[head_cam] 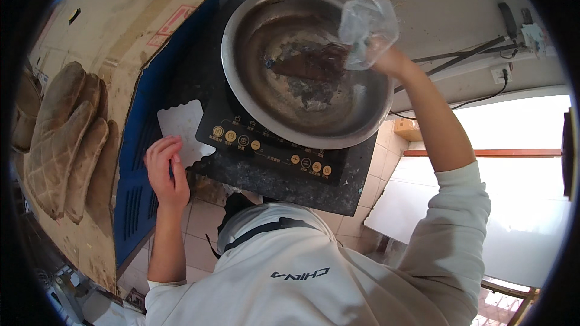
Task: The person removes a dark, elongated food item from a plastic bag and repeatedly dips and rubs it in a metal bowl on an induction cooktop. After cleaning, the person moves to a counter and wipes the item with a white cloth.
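Observation:
A wide stainless steel basin (376, 120) sits tilted-looking on a black induction cooktop (272, 149). My right hand (385, 58) reaches over the basin's right side, closed around a crumpled clear plastic bag (368, 22). Below the bag, on the basin's stained bottom, is a dark brown mass (303, 65); blur hides whether it is solid or liquid. My left hand (165, 170) hangs left of the cooktop, fingers loosely bent, thumb apart, nothing visible in it. Its fingertips overlap the edge of a white plate-like sheet (183, 122) with a wavy border; contact cannot be told.
Quilted oven mitts (63, 145) lie on cardboard (122, 54) covering a blue cabinet (140, 172) at left. The cooktop rests on a dark speckled stand (290, 194). A plugged-in cable (487, 95) runs along the right wall. A white panel (421, 208) is at lower right.

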The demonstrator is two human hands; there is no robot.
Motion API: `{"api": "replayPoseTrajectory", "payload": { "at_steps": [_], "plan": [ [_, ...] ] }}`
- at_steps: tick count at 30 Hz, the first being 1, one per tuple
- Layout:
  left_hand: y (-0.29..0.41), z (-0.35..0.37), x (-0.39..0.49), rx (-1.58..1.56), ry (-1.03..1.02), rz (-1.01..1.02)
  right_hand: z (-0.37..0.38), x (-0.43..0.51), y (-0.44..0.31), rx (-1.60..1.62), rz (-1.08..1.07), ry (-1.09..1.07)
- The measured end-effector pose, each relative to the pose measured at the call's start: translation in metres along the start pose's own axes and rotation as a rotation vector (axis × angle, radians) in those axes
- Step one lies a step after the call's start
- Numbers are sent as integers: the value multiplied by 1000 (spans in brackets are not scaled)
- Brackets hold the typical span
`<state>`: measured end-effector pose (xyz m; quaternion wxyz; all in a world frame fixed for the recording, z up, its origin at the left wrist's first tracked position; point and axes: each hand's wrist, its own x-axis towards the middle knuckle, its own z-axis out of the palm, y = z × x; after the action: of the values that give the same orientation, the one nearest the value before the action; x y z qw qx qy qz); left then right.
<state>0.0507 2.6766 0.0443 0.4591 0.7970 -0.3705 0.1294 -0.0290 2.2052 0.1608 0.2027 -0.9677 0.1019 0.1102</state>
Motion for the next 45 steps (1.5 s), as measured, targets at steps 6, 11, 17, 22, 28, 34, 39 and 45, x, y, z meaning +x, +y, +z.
{"api": "replayPoseTrajectory", "payload": {
  "at_steps": [6, 11, 17, 22, 28, 34, 39, 45],
  "plan": [
    [9, 3, 13, 14, -12, 78, 37, 2, -59, 38, -429, 265],
    [28, -5, 49, -22, 17, 173, -63, -31, -106, 276, 47, 56],
    [75, -1, 135, -221, 21, 342, -151, -66, -155, 546, 49, 116],
    [120, 40, 204, -466, -334, 123, -186, -87, -177, 524, -68, 330],
    [145, 78, 239, -688, -680, -18, -202, -100, -177, 682, -142, 459],
    [159, 77, 236, -729, -748, -118, -190, -99, -158, 812, -158, 455],
    [162, 78, 230, -701, -751, -70, -186, -98, -153, 833, -143, 482],
    [166, 86, 227, -755, -652, -28, -183, -98, -150, 869, -121, 462]
  ]
}}
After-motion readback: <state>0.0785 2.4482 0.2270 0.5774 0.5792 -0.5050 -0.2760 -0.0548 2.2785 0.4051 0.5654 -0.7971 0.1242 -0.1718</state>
